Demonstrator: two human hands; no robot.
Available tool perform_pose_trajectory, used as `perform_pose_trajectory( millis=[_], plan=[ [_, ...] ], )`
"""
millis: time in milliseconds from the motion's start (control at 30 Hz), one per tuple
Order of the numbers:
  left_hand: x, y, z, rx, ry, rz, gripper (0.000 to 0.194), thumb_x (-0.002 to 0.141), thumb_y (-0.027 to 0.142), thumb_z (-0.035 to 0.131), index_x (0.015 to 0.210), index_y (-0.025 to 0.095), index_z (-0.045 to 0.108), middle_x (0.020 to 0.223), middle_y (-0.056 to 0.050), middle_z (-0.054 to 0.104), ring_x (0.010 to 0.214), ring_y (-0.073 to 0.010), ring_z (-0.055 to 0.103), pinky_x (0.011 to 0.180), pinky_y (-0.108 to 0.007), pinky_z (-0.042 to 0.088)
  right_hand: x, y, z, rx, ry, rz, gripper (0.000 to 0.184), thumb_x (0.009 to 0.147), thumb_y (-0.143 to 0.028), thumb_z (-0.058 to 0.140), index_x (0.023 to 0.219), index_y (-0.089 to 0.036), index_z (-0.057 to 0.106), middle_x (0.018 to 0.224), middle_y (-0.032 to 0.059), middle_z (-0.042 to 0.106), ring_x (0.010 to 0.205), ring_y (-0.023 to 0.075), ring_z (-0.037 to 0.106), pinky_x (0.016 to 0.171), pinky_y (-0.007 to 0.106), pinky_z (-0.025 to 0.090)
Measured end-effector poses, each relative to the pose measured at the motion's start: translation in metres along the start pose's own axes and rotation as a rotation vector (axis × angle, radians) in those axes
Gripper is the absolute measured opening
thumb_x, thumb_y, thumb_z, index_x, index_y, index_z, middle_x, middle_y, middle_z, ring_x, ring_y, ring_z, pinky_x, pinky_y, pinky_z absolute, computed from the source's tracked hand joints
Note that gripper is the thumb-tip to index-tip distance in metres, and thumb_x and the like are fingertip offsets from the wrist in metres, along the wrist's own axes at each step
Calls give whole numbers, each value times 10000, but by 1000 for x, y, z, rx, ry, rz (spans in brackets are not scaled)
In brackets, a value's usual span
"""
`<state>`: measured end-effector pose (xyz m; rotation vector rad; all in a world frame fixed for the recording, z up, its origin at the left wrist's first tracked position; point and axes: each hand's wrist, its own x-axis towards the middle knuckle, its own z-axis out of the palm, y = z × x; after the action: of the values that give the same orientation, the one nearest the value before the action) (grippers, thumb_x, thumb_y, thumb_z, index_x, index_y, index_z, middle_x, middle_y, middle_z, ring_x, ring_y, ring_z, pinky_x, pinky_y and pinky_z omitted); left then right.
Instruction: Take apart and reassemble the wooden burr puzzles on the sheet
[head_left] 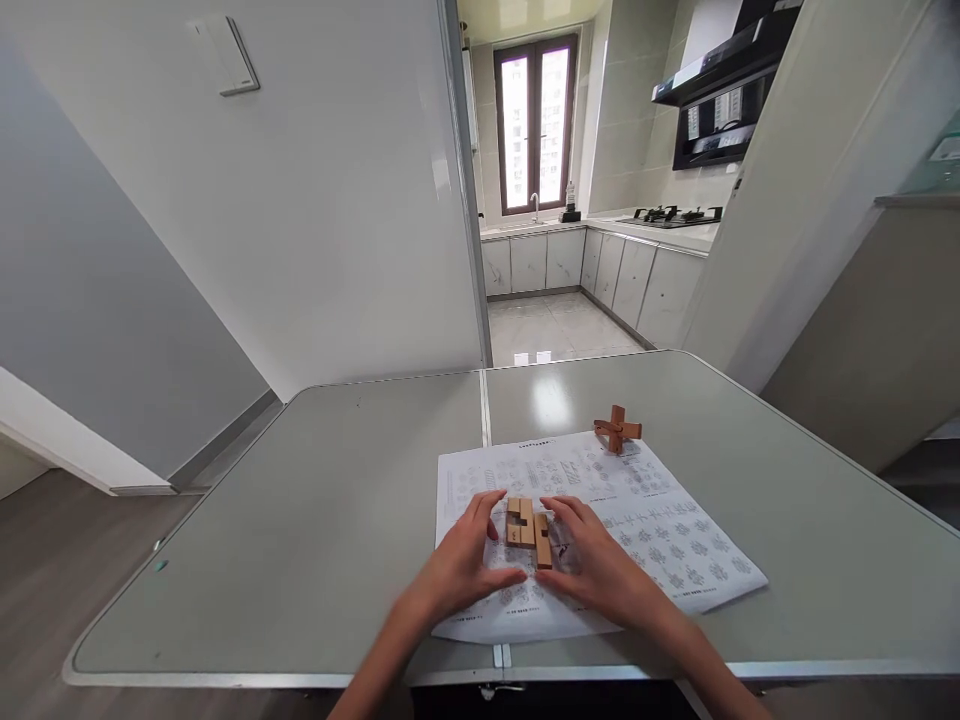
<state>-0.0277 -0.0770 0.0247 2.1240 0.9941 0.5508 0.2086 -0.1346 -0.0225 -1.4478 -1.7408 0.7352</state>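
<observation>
Several notched, light-brown wooden puzzle blocks (520,535) lie together on a printed paper sheet (660,510) between my two hands. A narrower notched block (543,545) sits just to their right, slightly lower. My left hand (466,560) curves around the left side of the blocks, thumb and fingers apart and nothing held. On the other side my right hand (596,565) is open too, its thumb tip at the lower end of the narrow block and its index finger near the upper end. Whether that thumb touches the block is hard to tell.
A cross-shaped wooden puzzle (616,430) stands at the sheet's far edge. The sheet, printed with diagrams, rests on a grey folding table (360,520) with a metal rim and a centre seam. Beyond are a white wall (360,220) and a kitchen with a window (535,125).
</observation>
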Motion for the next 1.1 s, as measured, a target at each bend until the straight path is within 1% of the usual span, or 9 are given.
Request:
perform_pose_trajectory(
  millis=[133, 233, 400, 500, 633, 733, 833, 967, 1100],
  plan=[
    [21, -6, -11, 15, -61, 8, 870, 711, 406, 897, 1477, 294, 500, 1387, -105, 561, 936, -226, 633, 955, -437, 554, 2, -1, 1, -3, -5, 2, 638, 771, -291, 805, 1370, -297, 585, 1429, 102, 545, 1349, 338, 531, 1129, 505, 495],
    [31, -9, -18, 12, -135, 39, 651, 720, 382, 886, 1313, 277, 636, 1400, -93, 569, 896, -202, 616, 906, -394, 554, 0, -2, -2, 32, 0, -8, 521, 775, -310, 810, 1264, -280, 632, 1403, 101, 559, 1334, 333, 540, 1122, 491, 497],
    [32, -13, -29, 10, -137, -51, 647, 726, 350, 864, 1311, 267, 600, 1019, -25, 686, 910, -221, 641, 862, -359, 521, -4, -7, -9, 168, 14, 88, 514, 791, -334, 799, 1252, -268, 583, 1240, 79, 679, 1072, 285, 684, 976, 461, 577],
    [29, -6, -29, 4, -71, -39, 630, 746, 344, 847, 1311, 273, 578, 998, -17, 691, 915, -223, 647, 884, -366, 512, -6, -11, -11, 267, 59, 119, 534, 789, -377, 810, 1256, -274, 570, 1191, 71, 712, 1015, 277, 703, 938, 455, 590],
    [20, 14, -19, -6, 5, -2, 600, 742, 332, 850, 1269, 269, 572, 1079, -31, 686, 935, -222, 653, 897, -375, 514, -8, -21, -12, 522, 80, 152, 628, 790, -433, 838, 1326, -273, 553, 1208, 91, 708, 1011, 280, 713, 958, 465, 587],
    [7, 26, -7, -2, 93, -68, 654, 742, 385, 864, 1307, 268, 556, 962, -5, 681, 897, -222, 666, 883, -377, 515, -9, -30, -14, 795, 15, 225, 718, 806, -434, 841, 1425, -289, 508, 1201, 88, 708, 1053, 277, 707, 975, 448, 565],
    [-8, 31, 6, -25, 156, -130, 633, 749, 361, 865, 1294, 260, 560, 968, -5, 697, 916, -222, 673, 904, -381, 510, -12, -37, -15, 947, -8, 312, 770, 824, -373, 819, 1508, -305, 474, 1113, 56, 723, 939, 231, 687, 913, 412, 553],
    [-21, 30, 18, -65, 219, -180, 610, 756, 338, 855, 1286, 257, 564, 956, -2, 711, 897, -217, 678, 881, -371, 518, -13, -43, -14, 1107, 21, 383, 711, 785, -311, 807, 1461, -277, 588, 1030, 39, 709, 783, 174, 599, 779, 340, 522],
    [-28, 27, 27, -108, 226, -198, 609, 759, 340, 850, 1291, 254, 566, 908, 10, 707, 858, -204, 674, 861, -357, 528, -13, -42, -7, 1228, 20, 411, 630, 813, -417, 805, 1394, -226, 655, 941, 41, 685, 722, 160, 559, 693, 318, 487]
  ],
)
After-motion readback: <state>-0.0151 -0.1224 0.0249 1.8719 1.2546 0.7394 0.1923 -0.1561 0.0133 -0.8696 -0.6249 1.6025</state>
